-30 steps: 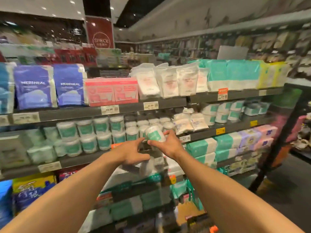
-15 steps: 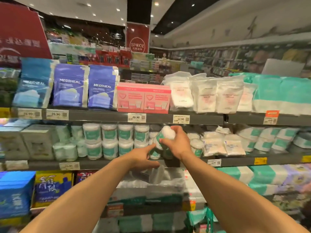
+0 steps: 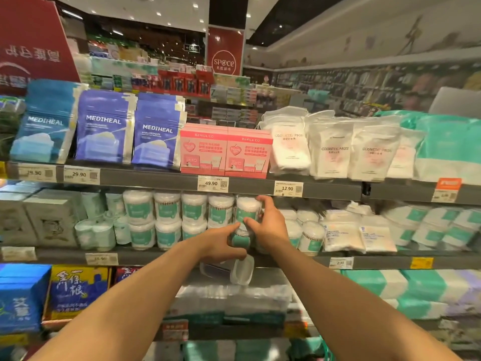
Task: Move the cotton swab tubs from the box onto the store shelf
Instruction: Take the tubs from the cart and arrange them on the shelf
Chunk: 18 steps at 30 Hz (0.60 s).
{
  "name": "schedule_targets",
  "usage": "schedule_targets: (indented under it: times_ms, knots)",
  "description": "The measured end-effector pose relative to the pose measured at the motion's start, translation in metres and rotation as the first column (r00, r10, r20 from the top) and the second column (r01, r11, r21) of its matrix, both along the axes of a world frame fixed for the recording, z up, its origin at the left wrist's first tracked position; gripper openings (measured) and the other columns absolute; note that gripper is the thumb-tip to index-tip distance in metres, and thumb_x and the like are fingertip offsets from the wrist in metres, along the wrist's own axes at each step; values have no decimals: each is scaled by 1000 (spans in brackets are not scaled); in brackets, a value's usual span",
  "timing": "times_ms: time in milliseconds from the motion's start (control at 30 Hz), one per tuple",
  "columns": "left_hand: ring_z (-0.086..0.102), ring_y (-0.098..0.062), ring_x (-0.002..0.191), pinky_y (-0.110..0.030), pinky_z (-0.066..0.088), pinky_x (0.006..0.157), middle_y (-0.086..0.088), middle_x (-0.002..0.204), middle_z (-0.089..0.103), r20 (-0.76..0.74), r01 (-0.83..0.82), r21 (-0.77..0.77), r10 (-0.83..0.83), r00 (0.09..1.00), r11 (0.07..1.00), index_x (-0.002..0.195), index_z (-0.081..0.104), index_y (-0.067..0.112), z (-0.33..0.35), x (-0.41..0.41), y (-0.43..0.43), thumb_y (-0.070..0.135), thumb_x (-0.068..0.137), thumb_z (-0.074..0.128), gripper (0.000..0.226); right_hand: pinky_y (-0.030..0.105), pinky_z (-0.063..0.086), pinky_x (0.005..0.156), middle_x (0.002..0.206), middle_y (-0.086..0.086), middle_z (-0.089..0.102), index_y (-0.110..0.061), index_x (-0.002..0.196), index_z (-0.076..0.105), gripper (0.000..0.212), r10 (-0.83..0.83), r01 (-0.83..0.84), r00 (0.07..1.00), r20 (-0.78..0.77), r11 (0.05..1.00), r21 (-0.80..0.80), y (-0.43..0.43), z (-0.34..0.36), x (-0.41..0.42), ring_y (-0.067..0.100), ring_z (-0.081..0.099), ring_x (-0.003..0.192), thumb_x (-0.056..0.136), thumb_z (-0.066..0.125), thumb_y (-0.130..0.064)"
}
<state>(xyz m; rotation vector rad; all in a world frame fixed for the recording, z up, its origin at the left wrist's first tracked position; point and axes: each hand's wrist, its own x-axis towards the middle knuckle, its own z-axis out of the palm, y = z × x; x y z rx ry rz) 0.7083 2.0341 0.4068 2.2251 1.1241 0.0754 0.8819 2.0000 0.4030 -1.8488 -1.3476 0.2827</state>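
Store aisle, packed shelves ahead. On the middle shelf (image 3: 156, 256), cotton swab tubs (image 3: 166, 208) stacked two high in a row. At the row's right end, right hand (image 3: 270, 225) curled round an upper tub (image 3: 247, 208), thumb on its teal label, directly above a lower tub (image 3: 240, 241). From the other side, left hand (image 3: 218, 242) gripping that lower tub. Clear plastic container (image 3: 243, 269) just below the left hand, at the shelf's edge. One shelf up, pink boxes (image 3: 225, 155) beside bags of cotton pads (image 3: 330, 152).
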Motion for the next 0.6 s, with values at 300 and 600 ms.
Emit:
schedule_targets:
  times_ms: [300, 600]
  knots:
    - [53, -20, 116, -34, 44, 103, -2, 140, 55, 0, -6, 28, 6, 1000, 1000, 157, 24, 31, -2, 5, 0, 60, 83, 66, 90, 41, 43, 111, 148, 5, 54, -24, 157, 30, 74, -116, 107, 987, -116, 991, -78, -6, -13, 9, 25, 52, 133, 93, 66, -30]
    - [59, -20, 115, -37, 47, 103, -2, 133, 62, 17, 112, 61, -114, 993, 992, 145, 48, 26, -12, 62, -52, 64, 83, 64, 74, 43, 53, 97, 121, 2, 69, -21, 134, 56, 40, -319, 312, 942, -108, 947, -79, -100, -20, 48, 24, 65, 110, 95, 61, -31]
